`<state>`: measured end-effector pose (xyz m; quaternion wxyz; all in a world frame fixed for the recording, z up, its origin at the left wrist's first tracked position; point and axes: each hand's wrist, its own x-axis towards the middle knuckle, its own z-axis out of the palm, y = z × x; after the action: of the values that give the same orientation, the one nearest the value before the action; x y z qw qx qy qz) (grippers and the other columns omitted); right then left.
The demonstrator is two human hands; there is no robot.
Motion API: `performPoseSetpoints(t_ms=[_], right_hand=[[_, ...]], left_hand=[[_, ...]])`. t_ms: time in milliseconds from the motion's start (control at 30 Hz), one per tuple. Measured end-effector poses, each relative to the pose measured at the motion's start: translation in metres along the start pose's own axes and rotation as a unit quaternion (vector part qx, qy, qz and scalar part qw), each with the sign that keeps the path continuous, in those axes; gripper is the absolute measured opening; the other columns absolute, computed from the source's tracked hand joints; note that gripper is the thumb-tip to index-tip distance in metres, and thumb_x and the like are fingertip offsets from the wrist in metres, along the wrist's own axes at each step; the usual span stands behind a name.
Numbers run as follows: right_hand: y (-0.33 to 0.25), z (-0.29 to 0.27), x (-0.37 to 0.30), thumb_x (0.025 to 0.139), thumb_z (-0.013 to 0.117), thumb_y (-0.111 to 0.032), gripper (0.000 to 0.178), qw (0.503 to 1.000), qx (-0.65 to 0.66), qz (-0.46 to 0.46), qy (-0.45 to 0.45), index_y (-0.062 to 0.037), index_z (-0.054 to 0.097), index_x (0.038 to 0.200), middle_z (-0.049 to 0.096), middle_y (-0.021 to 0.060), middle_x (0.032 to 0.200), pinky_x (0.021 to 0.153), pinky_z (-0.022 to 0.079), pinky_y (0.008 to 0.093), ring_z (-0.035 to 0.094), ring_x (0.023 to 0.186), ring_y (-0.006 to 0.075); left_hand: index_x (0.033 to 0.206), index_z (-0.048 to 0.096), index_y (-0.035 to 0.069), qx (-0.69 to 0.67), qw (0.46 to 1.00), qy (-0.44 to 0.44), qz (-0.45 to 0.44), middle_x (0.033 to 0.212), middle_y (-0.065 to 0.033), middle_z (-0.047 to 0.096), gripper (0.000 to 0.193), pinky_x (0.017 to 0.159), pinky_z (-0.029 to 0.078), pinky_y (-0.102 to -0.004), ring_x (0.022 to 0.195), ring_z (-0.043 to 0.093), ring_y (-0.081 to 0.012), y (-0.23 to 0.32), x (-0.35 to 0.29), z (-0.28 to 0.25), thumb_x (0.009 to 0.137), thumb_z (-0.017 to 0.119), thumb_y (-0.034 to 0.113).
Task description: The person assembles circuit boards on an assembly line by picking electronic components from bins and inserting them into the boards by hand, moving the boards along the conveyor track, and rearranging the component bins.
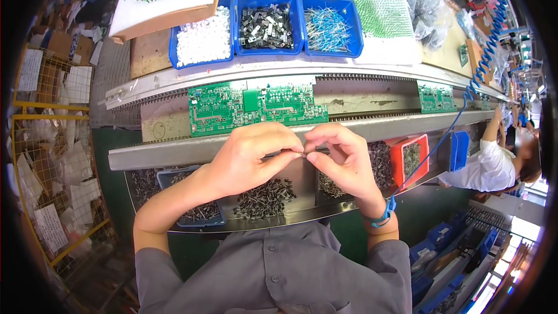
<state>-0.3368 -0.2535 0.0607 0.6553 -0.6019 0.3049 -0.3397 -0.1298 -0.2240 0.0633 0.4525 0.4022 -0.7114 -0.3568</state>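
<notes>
My left hand (247, 154) and my right hand (344, 160) meet in front of me, thumb and forefinger of each pinched together. A tiny dark thing shows between the fingertips, too small to make out. Just beyond, green circuit boards (224, 109) lie side by side on the conveyor, studded with small parts. Below the hands, a heap of leaded electronic components (264, 199) lies in the metal tray, and my right hand partly covers another heap (330, 186). Around my right wrist is a blue strap (383, 214) joined to a cord.
Blue bins behind the conveyor hold white parts (203, 38), black parts (265, 28) and blue leaded components (328, 29). A metal rail (174, 154) runs under my wrists. The blue coiled cord (485, 52) crosses at right, near a red bin (397, 160). A co-worker (488, 166) sits further right.
</notes>
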Motion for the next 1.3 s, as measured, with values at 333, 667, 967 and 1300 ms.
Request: performPoseSetpoints(t_ms=[333,667,967,1300], right_hand=[[0.0,0.005,-0.012,0.084,0.062,0.003,0.038,0.996,0.022,0.074,-0.037,0.0002,0.053,0.121,0.066,0.0052,0.093,0.079,0.045,0.0234,0.059,0.089,0.0085],[0.019,0.027,-0.051,0.086,0.063,0.003,0.035,0.994,0.015,0.103,0.031,0.0009,0.054,0.119,0.067,0.0074,0.095,0.078,0.049,0.0247,0.062,0.089,0.0108],[0.048,0.071,-0.062,0.071,0.063,-0.005,0.029,0.866,-0.472,-0.042,-0.16,-0.0022,0.059,0.099,0.053,0.0112,0.09,0.067,0.051,0.0345,0.059,0.078,0.0268],[0.068,0.075,-0.062,0.066,0.063,-0.005,0.021,0.827,-0.537,-0.032,-0.162,-0.0048,0.057,0.087,0.054,0.0111,0.085,0.067,0.05,0.0336,0.06,0.078,0.024]], left_hand=[[0.088,0.068,0.005,0.008,0.999,-0.026,0.034,0.084,-0.0083,0.064,0.015,0.061,0.051,-0.0354,0.072,0.063,-0.0262,0.002,-0.014,0.004,0.074,0.073,0.004],[0.084,0.065,0.002,-0.013,0.999,-0.048,-0.005,0.085,-0.0093,0.063,0.009,0.063,0.051,-0.0363,0.073,0.062,-0.0271,-0.001,-0.04,0.015,0.076,0.069,0.004],[0.083,0.065,0.002,0.108,0.994,-0.02,-0.022,0.081,-0.0096,0.064,0.006,0.065,0.05,-0.0366,0.075,0.062,-0.0275,-0.047,0.017,0.023,0.077,0.066,0.004],[0.084,0.064,0.004,0.179,0.984,-0.017,-0.008,0.08,-0.009,0.062,0.007,0.069,0.049,-0.0391,0.078,0.06,-0.0285,-0.088,0.058,0.061,0.078,0.065,0.007]])
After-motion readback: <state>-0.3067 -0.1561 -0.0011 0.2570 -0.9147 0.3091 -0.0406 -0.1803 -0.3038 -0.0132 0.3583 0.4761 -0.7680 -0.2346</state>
